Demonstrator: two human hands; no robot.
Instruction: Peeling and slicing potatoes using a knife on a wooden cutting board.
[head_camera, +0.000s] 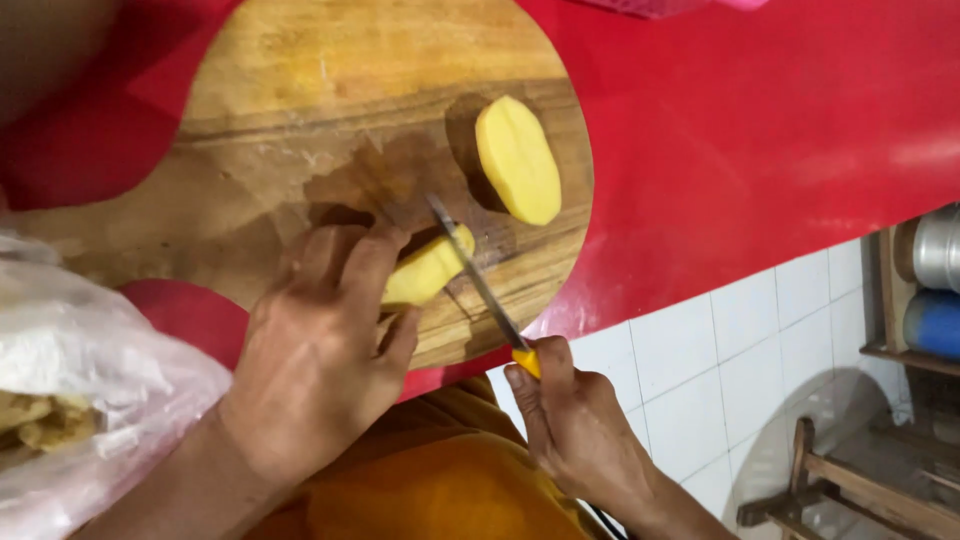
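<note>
- Nearest to me, below both wrists, is the orange cloth (440, 490) of my clothing, pressed up to the counter edge.
- On my left side a clear plastic bag (90, 390) bulges into view, with pale yellowish scraps inside.
- My left hand (320, 350) lies palm-down on the round wooden cutting board (300, 110), fingers curled over and pressing on a peeled potato half (425, 270), so it is closed on that piece.
- My right hand (570, 420) is wrapped tight around the yellow handle of a knife (480, 285); only a bit of the handle shows past my thumb.
- Its thin blade runs up and to the left from the handle and sits across the potato half, just beside my left fingertips.
- A second peeled potato half (517, 160) lies further up the board, cut face up, apart from the knife and from both hands.
- The board is dark and wet around the two pieces.
- It rests on a red countertop (760, 130), its near rim reaching the counter's front edge.
- To my right, lower down, are a white tiled floor (700, 380), a wooden stool (850, 480), and a shelf holding a metal pot (935, 250) above a blue container (935, 325).
</note>
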